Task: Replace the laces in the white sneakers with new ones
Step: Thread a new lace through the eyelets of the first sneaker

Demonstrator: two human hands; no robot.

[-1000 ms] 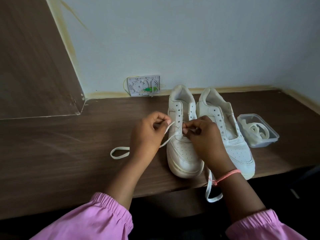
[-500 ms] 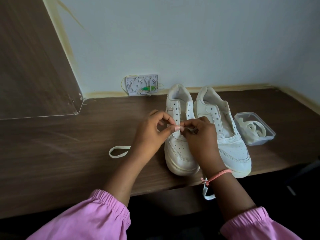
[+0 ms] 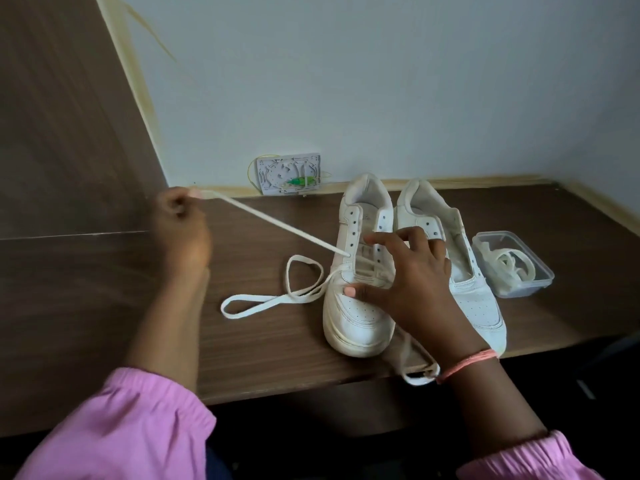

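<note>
1. Pinched between the thumb and curled fingers of the left hand [image 3: 181, 220] is the tip of a white lace [image 3: 277, 223]. The hand is raised far out to the left, so the lace runs taut and straight to an eyelet on the left side of the near sneaker. The pull appears meant to draw slack through that eyelet.

2. Wooden desk [image 3: 104, 306]: it holds everything, set against a pale wall.

3. Left sneaker [image 3: 356, 313]: it stands toe toward the viewer, touching its partner. Only its lowest eyelets carry lace; the upper ones are bare.

4. Right sneaker [image 3: 481, 306]: it has no lace at all that can be seen, so the task looks less than half done.

5. Right hand [image 3: 412, 282]: fingers spread and fairly straight, thumb on the toe box, fingertips over the tongue. It holds nothing; it presses down, apparently to steady the sneaker against the pull.

6. Slack lace: it loops loosely on the desk left of the sneaker.

7. Clear plastic tub [image 3: 512, 265]: it sits just right of the sneakers, with another coiled lace inside.

8. Hard to make out: the right hand covers the lacing beneath it. A lace end dangles off the desk edge near the right wrist, its origin hidden. The left hand is blurred.
</note>
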